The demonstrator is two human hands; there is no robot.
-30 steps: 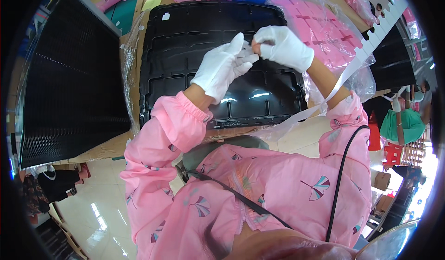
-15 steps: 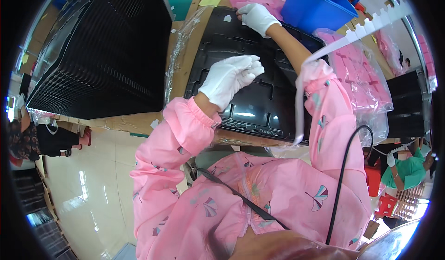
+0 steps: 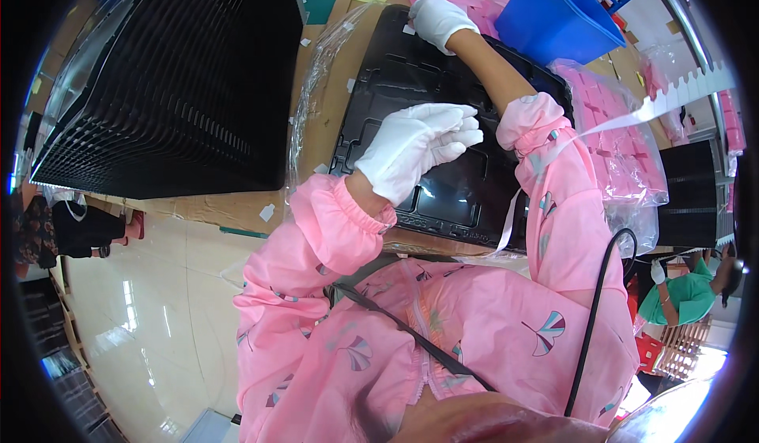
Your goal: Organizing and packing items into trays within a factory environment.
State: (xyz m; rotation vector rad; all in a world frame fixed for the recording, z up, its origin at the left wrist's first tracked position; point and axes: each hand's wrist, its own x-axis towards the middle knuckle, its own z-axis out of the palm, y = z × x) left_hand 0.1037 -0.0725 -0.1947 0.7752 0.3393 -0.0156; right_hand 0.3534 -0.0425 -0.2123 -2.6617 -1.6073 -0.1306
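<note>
A shiny black moulded panel (image 3: 443, 139) with raised ribs lies on the cardboard-covered table in front of me. Over its middle my left hand (image 3: 419, 150), in a white glove, is open, fingers nearly straight and slightly bent at the tips, with nothing visible in it. My gloved right hand (image 3: 443, 24) is bent down at the panel's far edge, its fingers curled together. Right beside its fingertips sits a small white sticker (image 3: 409, 29); whatever those fingers pinch is hidden. A white notched strip (image 3: 656, 107) hangs across my right forearm, its tail reaching the panel's near edge.
At the left stands a tall stack of black panels (image 3: 190, 87). A blue bin (image 3: 557, 16) is at the far right, near pink foam pieces (image 3: 613, 131) in clear plastic. Clear film (image 3: 304, 119) runs along the panel's left. A co-worker in green (image 3: 680, 297) is at right.
The view has shifted, so the panel and bin sit further right. My right hand has come closer to the white sticker. The notched strip has swung lower and to the right.
</note>
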